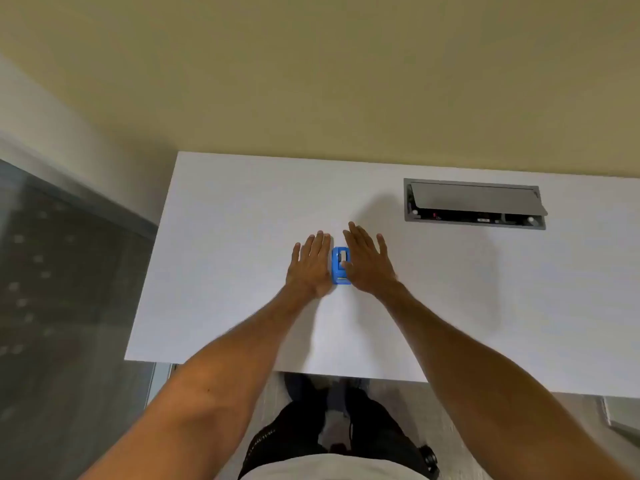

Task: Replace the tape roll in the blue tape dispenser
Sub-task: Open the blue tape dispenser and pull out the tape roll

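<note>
1. Two bare hands lie flat on the white desk, one on each side of the blue tape dispenser.
2. Tape dispenser: stands on the desk roughly mid-width, nearer the desk's far half than its front edge. A pale grey-white part shows on its top; whether that is the tape roll cannot be told.
3. Left hand: palm down just left of the dispenser, fingers straight and close together, thumb side against or nearly against the dispenser's left face. It grips nothing.
4. Right hand: palm down just right of the dispenser, fingers straight and slightly fanned, its inner edge overlapping the dispenser's right side. Contact looks likely, but no finger is curled around it.
5. Grey cable box: set into the desk well to the right of and beyond the dispenser, its lid tilted open, sockets dimly visible inside.
6. Yellow-beige wall beyond the desk's far edge.
7. Dark trousers and shoes visible below the desk's front edge.
</note>
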`<action>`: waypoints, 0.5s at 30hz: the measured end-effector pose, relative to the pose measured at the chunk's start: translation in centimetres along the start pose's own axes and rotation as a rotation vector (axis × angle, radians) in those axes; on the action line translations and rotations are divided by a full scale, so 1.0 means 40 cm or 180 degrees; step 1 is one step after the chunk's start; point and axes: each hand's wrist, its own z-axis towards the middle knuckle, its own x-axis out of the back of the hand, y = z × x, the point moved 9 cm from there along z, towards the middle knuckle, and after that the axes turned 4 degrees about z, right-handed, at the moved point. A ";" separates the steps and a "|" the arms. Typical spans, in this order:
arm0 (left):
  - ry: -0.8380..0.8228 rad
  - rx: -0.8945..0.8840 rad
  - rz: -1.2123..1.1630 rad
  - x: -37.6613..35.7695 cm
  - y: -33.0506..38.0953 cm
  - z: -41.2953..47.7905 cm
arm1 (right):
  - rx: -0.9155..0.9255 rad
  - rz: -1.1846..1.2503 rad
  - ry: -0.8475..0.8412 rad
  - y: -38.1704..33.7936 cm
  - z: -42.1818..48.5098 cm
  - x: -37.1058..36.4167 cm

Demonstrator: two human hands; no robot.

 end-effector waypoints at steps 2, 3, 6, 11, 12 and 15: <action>-0.0167 0.0002 -0.0042 -0.016 0.003 -0.001 | -0.0011 -0.0006 -0.0152 0.006 0.001 -0.016; -0.0202 -0.0001 -0.0040 -0.028 0.002 0.001 | -0.0010 0.0004 -0.0196 0.014 0.003 -0.028; -0.0286 -0.0058 -0.0084 -0.050 0.011 0.006 | 0.0040 0.0067 -0.0295 0.022 0.003 -0.055; -0.0094 -0.0156 -0.0125 -0.051 0.019 0.017 | 0.0108 0.0176 -0.0219 0.034 0.016 -0.072; -0.0053 -0.0165 -0.0136 -0.055 0.020 0.018 | 0.0124 0.0235 -0.0213 0.033 0.019 -0.075; -0.0068 -0.0149 -0.0202 -0.074 0.018 0.019 | 0.0148 0.0267 -0.0190 0.035 0.030 -0.083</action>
